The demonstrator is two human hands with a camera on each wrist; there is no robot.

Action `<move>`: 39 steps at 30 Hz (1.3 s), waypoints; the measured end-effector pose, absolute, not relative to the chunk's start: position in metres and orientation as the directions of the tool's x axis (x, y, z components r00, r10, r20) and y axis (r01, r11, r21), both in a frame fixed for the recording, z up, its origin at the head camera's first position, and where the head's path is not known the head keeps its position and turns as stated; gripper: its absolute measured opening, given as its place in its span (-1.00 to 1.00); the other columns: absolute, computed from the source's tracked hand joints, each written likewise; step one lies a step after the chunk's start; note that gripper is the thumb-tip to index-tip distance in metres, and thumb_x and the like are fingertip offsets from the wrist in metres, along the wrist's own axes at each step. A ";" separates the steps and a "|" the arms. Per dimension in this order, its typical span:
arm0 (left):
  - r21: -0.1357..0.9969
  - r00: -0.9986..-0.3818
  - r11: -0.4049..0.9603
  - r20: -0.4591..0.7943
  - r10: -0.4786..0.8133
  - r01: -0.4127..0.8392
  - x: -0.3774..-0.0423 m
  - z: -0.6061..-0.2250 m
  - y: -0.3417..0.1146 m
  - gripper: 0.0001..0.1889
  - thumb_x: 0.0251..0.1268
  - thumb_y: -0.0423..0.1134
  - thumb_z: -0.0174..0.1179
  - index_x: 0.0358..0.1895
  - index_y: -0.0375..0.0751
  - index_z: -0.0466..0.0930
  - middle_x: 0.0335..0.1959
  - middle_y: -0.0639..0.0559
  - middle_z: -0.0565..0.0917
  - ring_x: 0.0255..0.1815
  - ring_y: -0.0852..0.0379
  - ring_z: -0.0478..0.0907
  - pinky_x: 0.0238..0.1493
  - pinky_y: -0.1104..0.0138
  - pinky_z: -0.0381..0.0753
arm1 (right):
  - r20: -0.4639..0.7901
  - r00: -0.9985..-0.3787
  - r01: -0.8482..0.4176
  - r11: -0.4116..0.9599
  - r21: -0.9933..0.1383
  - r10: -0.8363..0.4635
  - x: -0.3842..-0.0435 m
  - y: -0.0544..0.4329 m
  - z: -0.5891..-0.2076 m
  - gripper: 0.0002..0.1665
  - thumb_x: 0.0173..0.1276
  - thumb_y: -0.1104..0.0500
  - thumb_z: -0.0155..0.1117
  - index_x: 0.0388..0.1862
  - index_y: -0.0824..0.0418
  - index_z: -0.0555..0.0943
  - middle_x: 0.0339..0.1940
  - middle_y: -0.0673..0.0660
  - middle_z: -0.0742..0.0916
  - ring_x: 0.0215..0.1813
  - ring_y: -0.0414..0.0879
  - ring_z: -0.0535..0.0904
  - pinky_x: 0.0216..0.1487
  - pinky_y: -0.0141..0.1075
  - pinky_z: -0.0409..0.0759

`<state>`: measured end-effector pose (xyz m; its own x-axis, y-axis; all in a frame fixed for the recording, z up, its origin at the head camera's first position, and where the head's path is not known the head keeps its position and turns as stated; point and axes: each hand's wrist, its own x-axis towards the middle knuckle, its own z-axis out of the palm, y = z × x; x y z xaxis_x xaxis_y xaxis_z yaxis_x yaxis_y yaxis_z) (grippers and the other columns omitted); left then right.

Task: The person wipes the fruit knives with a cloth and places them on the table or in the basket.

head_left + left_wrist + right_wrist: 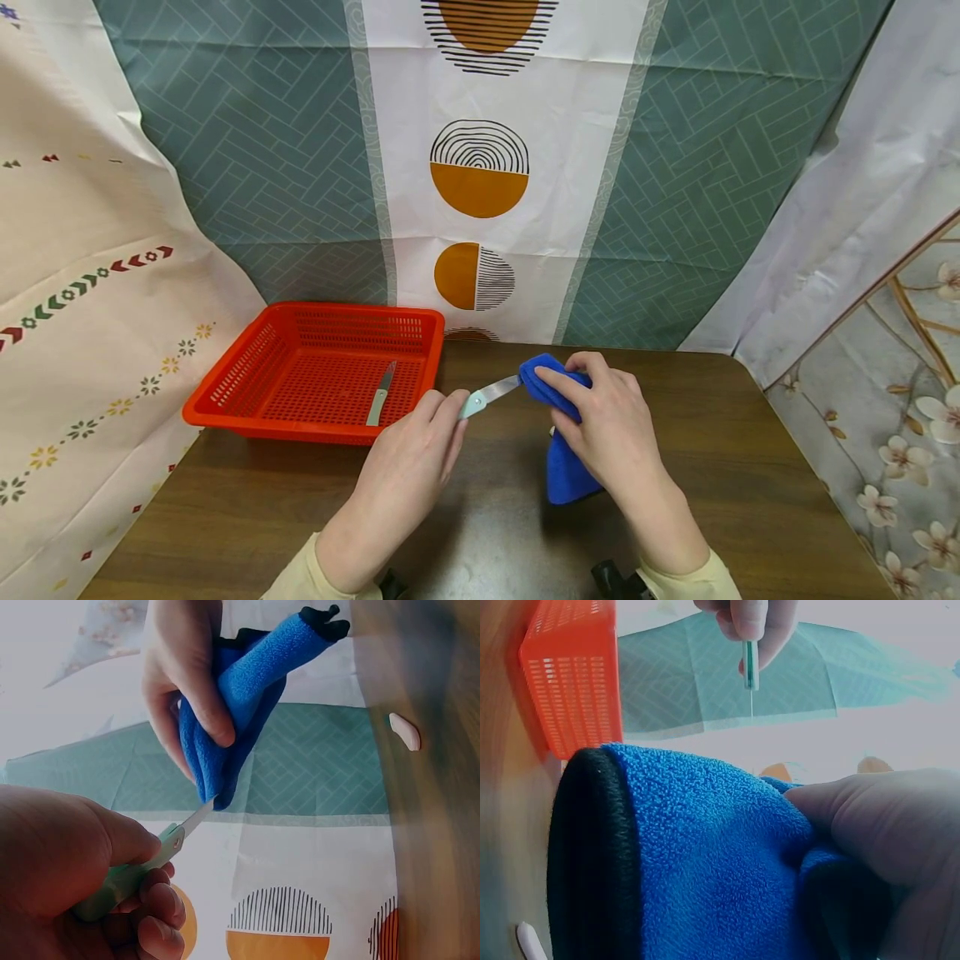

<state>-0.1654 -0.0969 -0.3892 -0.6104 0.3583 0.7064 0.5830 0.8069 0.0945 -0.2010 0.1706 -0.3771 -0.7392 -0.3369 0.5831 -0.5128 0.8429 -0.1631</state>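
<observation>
My left hand [408, 458] grips the mint-green handle of a folding knife [474, 405], its blade unfolded and pointing right. In my right hand [615, 421] is a blue cloth [572, 473], pinched in folds with its lower part hanging down. The blade's tip end meets the cloth's folded edge; in the left wrist view the tip of the knife [174, 841] is hidden there. The right wrist view has the cloth [705, 847] close up, with a dark edge, and the left hand [750, 615] beyond it.
A red plastic basket [292, 429] stands at the back left of the wooden table [720, 467]. Another unfolded knife [380, 398] with a pale green handle lies in it. A small pale pink object [405, 732] lies on the table near the cloth. Patterned fabric hangs behind.
</observation>
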 end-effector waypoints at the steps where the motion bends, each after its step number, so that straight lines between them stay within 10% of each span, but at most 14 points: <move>1: 0.095 -0.610 0.807 0.707 0.357 0.583 -0.166 -0.389 -0.097 -0.64 0.41 -0.34 0.51 0.17 -0.25 0.63 -0.32 0.04 0.50 -0.58 0.18 0.40 -0.63 0.42 0.36 | 0.580 -0.745 -0.504 0.847 -0.167 -0.329 -0.201 0.171 -0.377 -0.30 0.22 0.20 0.77 0.36 -0.03 0.79 0.18 0.26 0.67 0.12 0.28 0.71 0.24 0.28 0.56; 39: 0.117 -0.672 0.824 0.647 0.361 0.555 -0.167 -0.391 -0.096 -0.60 0.44 -0.28 0.52 0.24 -0.25 0.65 -0.26 0.01 0.57 -0.52 0.21 0.47 -0.57 0.41 0.52 | 0.666 -0.578 -0.673 0.737 -0.064 -0.470 -0.181 0.137 -0.377 -0.27 0.11 0.22 0.84 0.30 -0.05 0.82 0.20 0.22 0.68 0.16 0.16 0.68 0.26 0.19 0.58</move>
<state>-0.1669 -0.0961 -0.3911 -0.6721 0.3605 0.6468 0.5547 0.8238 0.1172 -0.1812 0.1374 -0.3771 -0.5785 -0.4703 0.6665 -0.6730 0.7368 -0.0642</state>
